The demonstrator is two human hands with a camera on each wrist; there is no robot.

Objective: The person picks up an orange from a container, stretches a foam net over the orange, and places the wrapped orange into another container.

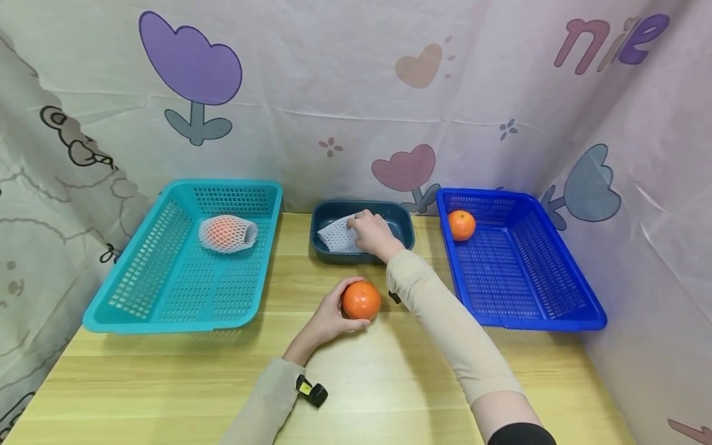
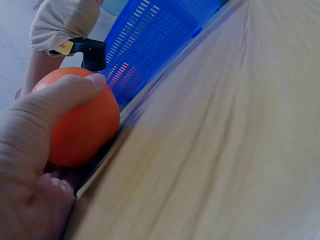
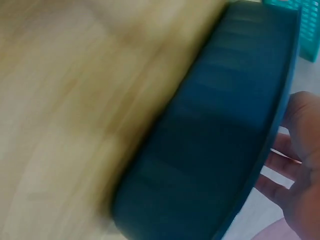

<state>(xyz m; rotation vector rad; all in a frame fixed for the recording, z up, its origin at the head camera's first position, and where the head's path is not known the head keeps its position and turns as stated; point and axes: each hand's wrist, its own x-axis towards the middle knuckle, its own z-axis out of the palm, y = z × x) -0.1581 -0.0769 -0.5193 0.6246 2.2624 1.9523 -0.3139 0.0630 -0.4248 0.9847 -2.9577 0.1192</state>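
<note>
My left hand (image 1: 332, 315) holds an orange (image 1: 362, 300) over the table in front of the dark tray. In the left wrist view the thumb lies across the orange (image 2: 85, 125). My right hand (image 1: 375, 233) reaches into the dark teal tray (image 1: 403, 225), its fingers at a white foam fruit net (image 1: 337, 236). From the right wrist view, the tray's wall (image 3: 210, 125) hides the fingertips of the right hand (image 3: 302, 165), so a grip on the net cannot be made out.
At left stands a turquoise basket (image 1: 233, 296) with a netted orange (image 1: 225, 233) in it. A blue basket (image 1: 534, 322) at right holds a bare orange (image 1: 461, 225). Behind them hangs a patterned curtain (image 1: 311, 74). The wooden table (image 1: 389, 383) extends towards me.
</note>
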